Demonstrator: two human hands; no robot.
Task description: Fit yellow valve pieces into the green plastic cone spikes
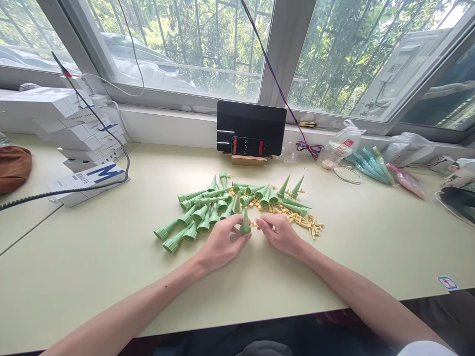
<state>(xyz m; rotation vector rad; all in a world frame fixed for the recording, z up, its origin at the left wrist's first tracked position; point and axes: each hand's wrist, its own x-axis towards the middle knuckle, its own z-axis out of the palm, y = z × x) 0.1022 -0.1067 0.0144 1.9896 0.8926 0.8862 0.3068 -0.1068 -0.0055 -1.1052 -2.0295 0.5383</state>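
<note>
My left hand (226, 240) is closed around the base of a green plastic watering spike (245, 223), whose tip points up. From the right, my right hand (278, 231) pinches a small yellow plastic valve (254, 224) at the spike's side; how far it sits in the spike I cannot tell. Just beyond my hands lies a heap of green spikes (200, 212), most on their sides with open round ends toward me. Loose yellow valves (313, 227) are scattered behind and right of my right hand. A few spikes (284, 186) stand upright at the back of the pile.
A phone (249, 147) showing a timer leans on a black tablet (252, 121) by the window. White boxes (85, 133) are stacked at the left, with a dark coiled cord (128, 163) across them. Plastic bags (341, 143) and teal packets (371, 165) lie at the right.
</note>
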